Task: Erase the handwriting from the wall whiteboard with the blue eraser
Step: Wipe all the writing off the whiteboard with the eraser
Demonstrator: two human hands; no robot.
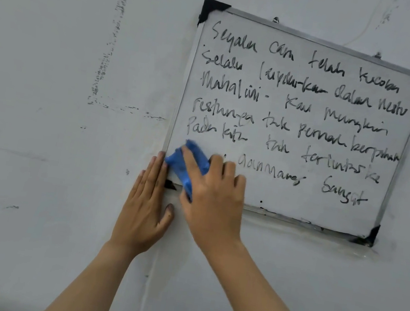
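Observation:
A small whiteboard [306, 206] with a metal frame and black corner caps hangs tilted on the wall, covered in several lines of black handwriting [294, 107]. My right hand [214, 200] presses the blue eraser [183, 165] against the board's lower left corner, where the start of the bottom line is wiped away. My left hand [147, 205] lies flat, fingers together, on the wall at the board's lower left corner, its fingertips touching the frame. The eraser looks blurred.
The pale wall [54, 131] carries dark scuff marks left of the board in a vertical streak and a horizontal one. Two small hangers [275, 20] hold the board's top edge. Clear tape [320, 235] runs under the bottom frame.

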